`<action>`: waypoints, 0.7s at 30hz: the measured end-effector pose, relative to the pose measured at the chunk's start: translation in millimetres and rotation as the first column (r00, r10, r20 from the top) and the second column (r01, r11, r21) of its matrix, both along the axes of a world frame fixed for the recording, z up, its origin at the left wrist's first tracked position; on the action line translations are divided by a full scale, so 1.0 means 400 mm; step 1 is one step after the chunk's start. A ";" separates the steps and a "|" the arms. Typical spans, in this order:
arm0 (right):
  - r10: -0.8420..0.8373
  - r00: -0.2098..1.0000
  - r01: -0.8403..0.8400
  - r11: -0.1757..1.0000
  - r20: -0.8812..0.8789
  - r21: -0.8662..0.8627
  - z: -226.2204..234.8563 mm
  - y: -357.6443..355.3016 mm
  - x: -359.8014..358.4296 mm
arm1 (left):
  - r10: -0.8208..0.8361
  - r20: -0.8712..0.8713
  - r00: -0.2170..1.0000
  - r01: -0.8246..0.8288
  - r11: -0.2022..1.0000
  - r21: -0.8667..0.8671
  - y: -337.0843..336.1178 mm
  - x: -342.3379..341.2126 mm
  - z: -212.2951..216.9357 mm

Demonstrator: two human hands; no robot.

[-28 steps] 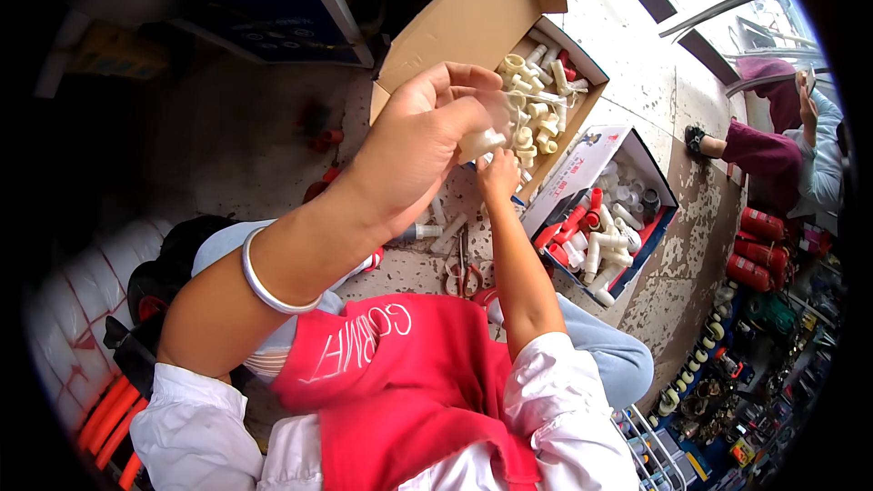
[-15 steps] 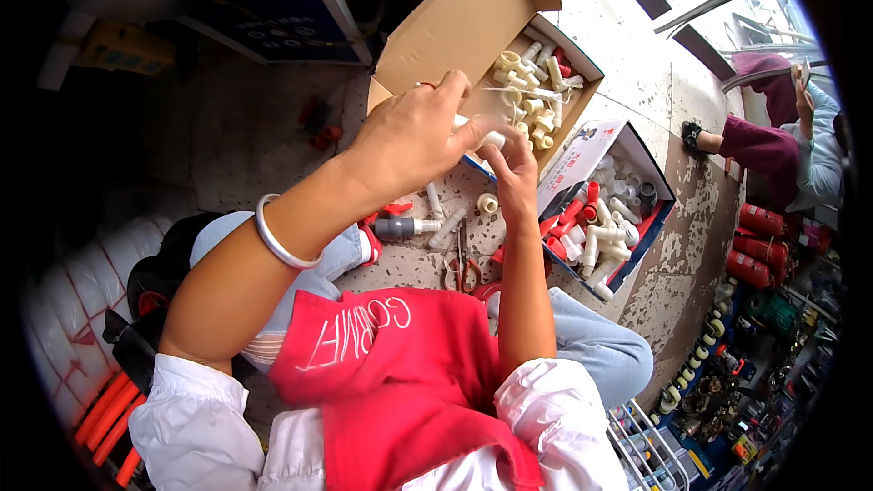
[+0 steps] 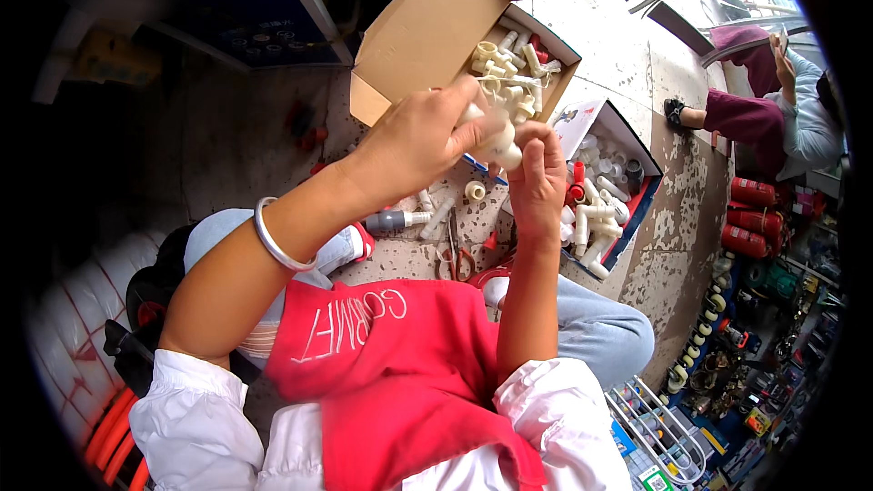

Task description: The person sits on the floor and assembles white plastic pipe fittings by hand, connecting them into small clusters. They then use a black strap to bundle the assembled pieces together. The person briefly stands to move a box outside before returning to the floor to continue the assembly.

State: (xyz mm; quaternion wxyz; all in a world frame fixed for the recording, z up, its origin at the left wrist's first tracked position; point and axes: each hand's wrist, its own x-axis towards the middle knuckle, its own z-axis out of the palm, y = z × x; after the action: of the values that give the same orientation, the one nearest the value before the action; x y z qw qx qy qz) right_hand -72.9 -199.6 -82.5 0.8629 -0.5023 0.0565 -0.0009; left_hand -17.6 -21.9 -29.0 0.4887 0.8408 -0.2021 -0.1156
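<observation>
My left hand [image 3: 423, 135], a silver bangle on its wrist, is closed around a white plastic pipe fitting [image 3: 498, 144], slightly blurred. Beside the fitting's end, my right hand [image 3: 538, 180] has its fingers curled in with the thumb against them; what they hold, if anything, is hidden. Behind the hands stands an open cardboard box [image 3: 571, 56] of cream and white pipe fittings [image 3: 509, 62]. A second box [image 3: 642, 211], blue-edged, holds white, grey and red fittings [image 3: 596, 218] to the right of my right hand.
On the speckled floor lie scissors [image 3: 464, 264], a grey and white fitting [image 3: 391, 221] and a cream fitting [image 3: 475, 190]. A wire rack [image 3: 668, 441] stands at lower right. Red cylinders [image 3: 747, 218] and hardware line the right side, where another person [image 3: 787, 118] sits.
The right hand has turned and its fingers have curled in beside the fitting's end. The fitting shows more fully in my left hand. The view has shifted slightly.
</observation>
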 end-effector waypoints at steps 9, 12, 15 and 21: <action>0.044 0.909 -0.344 0.639 -0.414 -0.687 -0.353 -0.053 -0.055 | 0.163 -0.352 0.921 -0.252 0.942 -0.223 0.038 0.040 0.033; -0.095 0.954 -0.269 0.157 -0.286 -0.950 -0.523 0.009 -0.130 | 0.119 -0.594 0.796 -0.402 0.837 -0.371 0.042 0.055 0.046; -0.005 0.981 -0.191 -0.158 -0.193 -0.969 -0.583 0.041 -0.148 | 0.051 -0.693 0.719 -0.485 0.752 -0.447 0.051 0.054 0.034; -0.135 0.981 -0.156 -0.089 -0.143 -0.984 -0.571 0.023 -0.097 | -0.036 -0.738 0.674 -0.518 0.688 -0.508 0.050 0.038 0.039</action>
State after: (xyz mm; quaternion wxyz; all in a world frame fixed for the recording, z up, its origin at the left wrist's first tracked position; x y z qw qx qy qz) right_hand -111.9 -190.5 -311.0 0.2002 -0.9725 0.1180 0.0139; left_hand -2.4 -1.9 -13.5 0.8115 0.5102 0.0935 -0.2693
